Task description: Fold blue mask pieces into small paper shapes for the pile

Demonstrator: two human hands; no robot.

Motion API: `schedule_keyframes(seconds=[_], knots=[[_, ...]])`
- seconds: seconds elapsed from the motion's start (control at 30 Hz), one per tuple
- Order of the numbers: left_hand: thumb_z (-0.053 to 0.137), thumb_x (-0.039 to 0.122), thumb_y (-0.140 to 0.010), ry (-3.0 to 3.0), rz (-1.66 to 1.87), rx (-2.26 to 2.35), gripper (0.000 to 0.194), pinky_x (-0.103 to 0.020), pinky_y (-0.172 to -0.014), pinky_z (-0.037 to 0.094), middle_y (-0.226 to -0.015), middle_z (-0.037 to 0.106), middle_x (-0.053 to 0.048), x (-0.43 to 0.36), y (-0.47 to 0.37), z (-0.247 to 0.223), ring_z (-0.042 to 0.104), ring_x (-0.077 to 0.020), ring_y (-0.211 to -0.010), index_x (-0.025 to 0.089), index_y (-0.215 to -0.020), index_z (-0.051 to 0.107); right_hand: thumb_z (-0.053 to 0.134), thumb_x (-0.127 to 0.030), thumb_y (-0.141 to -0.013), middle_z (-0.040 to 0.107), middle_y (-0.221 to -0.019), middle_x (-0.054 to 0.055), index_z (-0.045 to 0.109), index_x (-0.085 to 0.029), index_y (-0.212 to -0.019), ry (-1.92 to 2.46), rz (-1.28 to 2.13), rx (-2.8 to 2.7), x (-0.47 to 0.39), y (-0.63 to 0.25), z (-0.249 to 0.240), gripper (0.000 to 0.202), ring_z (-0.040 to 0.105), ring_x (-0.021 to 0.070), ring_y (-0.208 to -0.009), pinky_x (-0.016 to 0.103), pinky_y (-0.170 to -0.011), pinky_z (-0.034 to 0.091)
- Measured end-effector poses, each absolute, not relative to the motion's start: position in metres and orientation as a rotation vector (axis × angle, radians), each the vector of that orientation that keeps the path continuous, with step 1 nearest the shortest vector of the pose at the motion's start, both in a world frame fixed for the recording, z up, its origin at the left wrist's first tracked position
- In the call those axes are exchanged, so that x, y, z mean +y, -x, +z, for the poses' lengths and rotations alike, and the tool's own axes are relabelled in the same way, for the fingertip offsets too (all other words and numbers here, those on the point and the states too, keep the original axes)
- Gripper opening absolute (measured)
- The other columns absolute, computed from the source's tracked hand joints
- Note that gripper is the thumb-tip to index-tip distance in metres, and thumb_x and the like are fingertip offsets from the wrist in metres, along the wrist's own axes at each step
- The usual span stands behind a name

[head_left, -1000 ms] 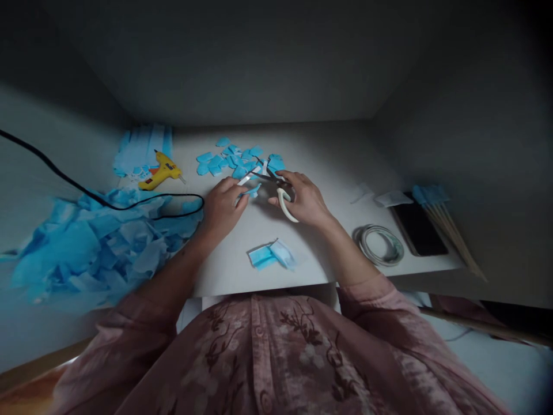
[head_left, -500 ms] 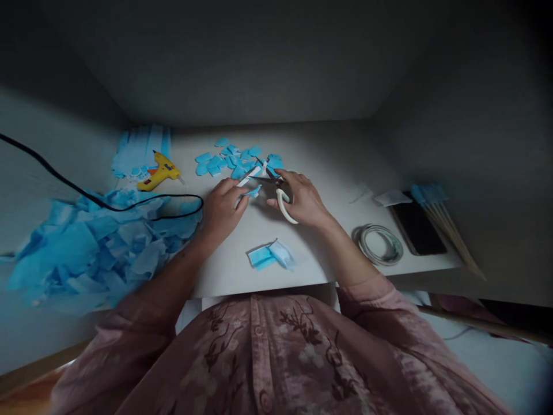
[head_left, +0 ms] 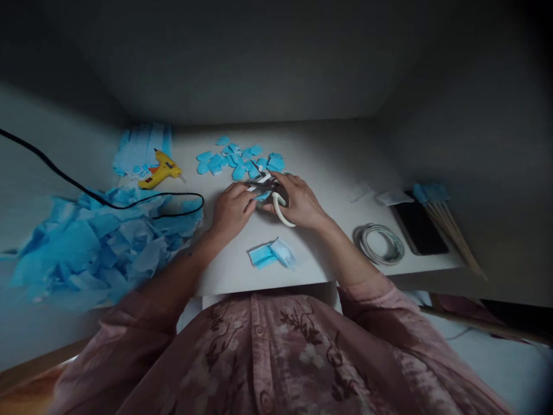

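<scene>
My right hand (head_left: 299, 200) is closed on a pair of scissors (head_left: 283, 211) with white handles; the dark blades point up and left, apart. Pinched in my left hand (head_left: 234, 210) is a small blue-and-white piece of fabric (head_left: 261, 196), which meets the blades. Part of that piece is hidden by my fingers. Just beyond both hands lie several cut blue pieces (head_left: 233, 159), loosely scattered. Nearer to me, two folded blue fabric pieces (head_left: 264, 255) rest on the white table (head_left: 233, 276).
A yellow glue gun (head_left: 162, 170) lies at the left, near stacked blue-and-white sheets (head_left: 147, 144). Blue scraps (head_left: 99, 242) are heaped below a black cord (head_left: 177, 196). On the right are tape rolls (head_left: 381, 244), a dark phone (head_left: 419, 225) and blue-tipped sticks (head_left: 451, 225).
My left hand has moved right, bringing the fabric piece closer to the scissors. The blades now lie against the piece, and my right hand has shifted slightly.
</scene>
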State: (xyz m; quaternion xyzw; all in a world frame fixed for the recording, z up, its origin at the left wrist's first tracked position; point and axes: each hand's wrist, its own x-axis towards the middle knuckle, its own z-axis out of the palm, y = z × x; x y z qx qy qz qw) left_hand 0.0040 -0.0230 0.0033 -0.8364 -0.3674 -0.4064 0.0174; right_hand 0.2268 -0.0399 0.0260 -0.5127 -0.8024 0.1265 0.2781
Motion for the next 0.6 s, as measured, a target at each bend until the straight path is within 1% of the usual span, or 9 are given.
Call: schedule_keyframes(seconds=[0.17,0.27,0.4,0.6], knots=[[0.064,0.009,-0.088,2.62,-1.25,-1.172,0.015,-0.031,-0.077,0.055,-0.093,0.072,-0.005,-0.0222,-0.0048,0.0001,0.07,-0.0202,-0.092,0.022,-0.09,0.073,0.06,-0.076,-0.09,0.069,-0.132,0.02,0.051,-0.017,-0.154,1.38,0.318,-2.149,-0.0405,-0.2242,0.0244,0.088,0.063,0.038,-0.122,0.052,-0.105,0.049],[0.064,0.009,-0.088,2.643,-1.24,-1.185,0.016,-0.032,-0.077,0.054,-0.095,0.072,-0.006,-0.0227,-0.0048,0.0001,0.07,-0.0209,-0.093,0.021,-0.091,0.074,0.06,-0.077,-0.09,0.071,-0.131,0.02,0.053,-0.015,-0.152,1.395,0.326,-2.145,-0.0413,-0.2232,0.0258,0.088,0.065,0.0371,-0.12,0.05,-0.104,0.051],[0.065,0.008,-0.087,2.605,-1.222,-1.17,0.016,-0.031,-0.076,0.054,-0.093,0.072,-0.004,-0.0225,-0.0047,0.0003,0.069,-0.0199,-0.091,0.021,-0.09,0.073,0.06,-0.077,-0.089,0.073,-0.128,0.02,0.058,-0.012,-0.149,1.413,0.386,-2.127,-0.0431,-0.2217,0.0289,0.089,0.068,0.0352,-0.116,0.046,-0.1,0.054],[0.066,0.008,-0.087,2.611,-1.223,-1.165,0.016,-0.031,-0.076,0.053,-0.095,0.074,-0.005,-0.0229,-0.0046,0.0017,0.07,-0.0203,-0.091,0.022,-0.09,0.073,0.064,-0.077,-0.087,0.076,-0.126,0.018,0.06,-0.014,-0.149,1.445,0.481,-2.065,-0.0451,-0.2195,0.0313,0.089,0.071,0.0342,-0.112,0.043,-0.095,0.055]])
